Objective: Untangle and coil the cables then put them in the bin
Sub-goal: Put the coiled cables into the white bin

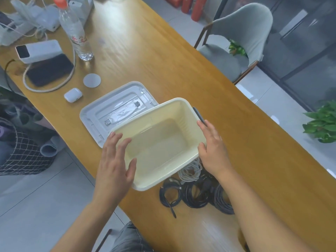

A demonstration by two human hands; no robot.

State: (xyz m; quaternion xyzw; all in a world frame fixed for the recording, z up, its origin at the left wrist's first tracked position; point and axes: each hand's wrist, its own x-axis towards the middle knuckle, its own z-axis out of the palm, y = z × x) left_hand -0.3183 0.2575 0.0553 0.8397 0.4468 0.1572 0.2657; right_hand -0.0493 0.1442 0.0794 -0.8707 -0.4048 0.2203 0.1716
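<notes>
On the table (145, 51), the left hand (116, 160) is hovering with fingers spread at the empty bin's (163, 110) near-left rim; the right hand (211, 148) is gripping its right rim. Cables (192, 193) are lying bundled beside it, apparently coiled, not yet binned.

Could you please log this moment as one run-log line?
left hand: open at bin rim | right hand: gripping bin rim | bin: empty | cables: on table, beside bin
</notes>
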